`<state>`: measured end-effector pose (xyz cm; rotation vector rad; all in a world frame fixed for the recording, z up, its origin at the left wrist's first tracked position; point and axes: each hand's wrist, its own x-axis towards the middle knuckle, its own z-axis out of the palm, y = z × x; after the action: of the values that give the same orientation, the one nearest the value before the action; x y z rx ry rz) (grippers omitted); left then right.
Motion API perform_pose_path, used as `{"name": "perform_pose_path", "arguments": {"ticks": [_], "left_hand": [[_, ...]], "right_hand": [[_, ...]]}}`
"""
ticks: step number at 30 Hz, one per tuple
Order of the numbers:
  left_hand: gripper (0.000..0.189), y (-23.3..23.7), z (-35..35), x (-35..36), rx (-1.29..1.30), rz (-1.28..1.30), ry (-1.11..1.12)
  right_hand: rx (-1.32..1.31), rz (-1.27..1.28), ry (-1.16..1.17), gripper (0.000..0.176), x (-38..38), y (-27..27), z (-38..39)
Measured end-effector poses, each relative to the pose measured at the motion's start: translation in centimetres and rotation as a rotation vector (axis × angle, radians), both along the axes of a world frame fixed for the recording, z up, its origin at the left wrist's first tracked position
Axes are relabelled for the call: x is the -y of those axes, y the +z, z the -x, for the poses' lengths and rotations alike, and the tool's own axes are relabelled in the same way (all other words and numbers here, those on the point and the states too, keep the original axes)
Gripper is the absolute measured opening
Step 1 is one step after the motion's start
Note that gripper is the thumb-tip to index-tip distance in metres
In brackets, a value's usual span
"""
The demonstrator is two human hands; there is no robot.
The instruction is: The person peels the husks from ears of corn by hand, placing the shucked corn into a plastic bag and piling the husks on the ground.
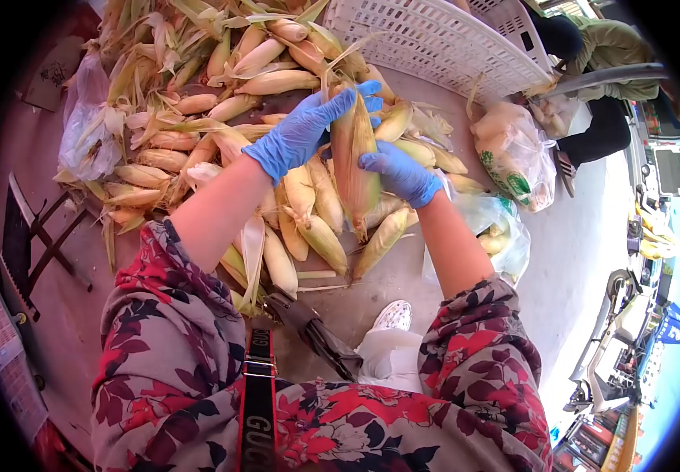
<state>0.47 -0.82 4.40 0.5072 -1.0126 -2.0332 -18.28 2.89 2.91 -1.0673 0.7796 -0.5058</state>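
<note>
An ear of corn in its husk is upright in the view between my two blue-gloved hands. My left hand grips its upper left side, fingers reaching across the front near the top. Around its right side curls my right hand, thumb against the husk; the ear hides its other fingertips. Loose husk strands stick out at the ear's top. Below it on the ground lie more partly husked ears, several close to my feet.
A large corn pile spreads to the left and back. A white plastic crate stands behind. Filled plastic bags sit at right near another person's leg. A folding stool is at left, a scooter far right.
</note>
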Motion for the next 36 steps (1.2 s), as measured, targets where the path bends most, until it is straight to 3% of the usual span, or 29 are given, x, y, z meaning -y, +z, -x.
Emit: {"name": "perform_pose_path", "arguments": {"ticks": [1, 4, 7, 8, 11, 15, 18, 21, 24, 27, 29, 32, 35, 36], "left_hand": [[0.056, 0.4, 0.5, -0.1, -0.057, -0.099, 0.029], [0.052, 0.5, 0.6, 0.7, 0.114, 0.089, 0.198], [0.047, -0.2, 0.9, 0.7, 0.097, 0.122, 0.29], [0.045, -0.7, 0.8, 1.0, 0.041, 0.087, 0.294], [0.043, 0.0, 0.1, 0.8, 0.085, 0.016, 0.312], [0.039, -1.2, -0.2, 0.9, 0.178, 0.13, 0.446], [0.033, -1.3, -0.7, 1.1, 0.11, 0.11, 0.408], [0.036, -1.4, -1.1, 0.7, 0.114, 0.033, 0.412], [0.039, -2.4, -1.3, 0.4, 0.183, 0.122, 0.431], [0.039, -2.6, -1.8, -0.1, 0.291, 0.127, 0.403], [0.039, -2.1, -2.3, -0.2, 0.153, 0.127, 0.38], [0.039, -1.7, -3.6, 1.0, -0.093, 0.058, 0.397], [0.046, -3.2, -4.9, 2.9, -0.245, -0.139, 0.51], [0.044, -3.5, -4.7, 3.1, -0.317, -0.266, 0.572]], "right_hand": [[-0.023, 0.041, -0.082, 0.059, 0.1, 0.3, -0.6], [-0.111, 0.208, -0.356, 0.058, -0.1, 1.2, -2.9], [-0.03, 0.383, -0.565, 0.049, -0.1, 0.5, -4.3], [-0.032, 0.418, -0.615, 0.037, 0.2, -0.3, -4.5], [-0.148, 0.391, -0.701, 0.03, 1.1, -1.2, -4.3], [-0.128, 0.526, -0.739, 0.023, 0.5, 1.2, -6.0], [-0.124, 0.402, -0.721, 0.016, 1.2, 0.7, -6.0], [-0.206, 0.417, -0.729, 0.013, 1.9, -0.3, -5.6], [-0.507, 0.657, -0.714, 0.015, 1.6, -0.4, -6.0], [-0.552, 0.6, -0.763, 0.019, 2.9, -2.7, -5.2], [-0.401, 0.218, -0.827, 0.021, 3.5, -3.0, -4.0], [0.077, -0.214, -1.016, 0.022, 4.2, -5.8, -2.6], [0.658, -0.211, -0.945, 0.027, 4.0, -3.4, -3.0], [0.694, -0.216, -0.861, 0.026, 4.0, -2.2, -3.5]]}}
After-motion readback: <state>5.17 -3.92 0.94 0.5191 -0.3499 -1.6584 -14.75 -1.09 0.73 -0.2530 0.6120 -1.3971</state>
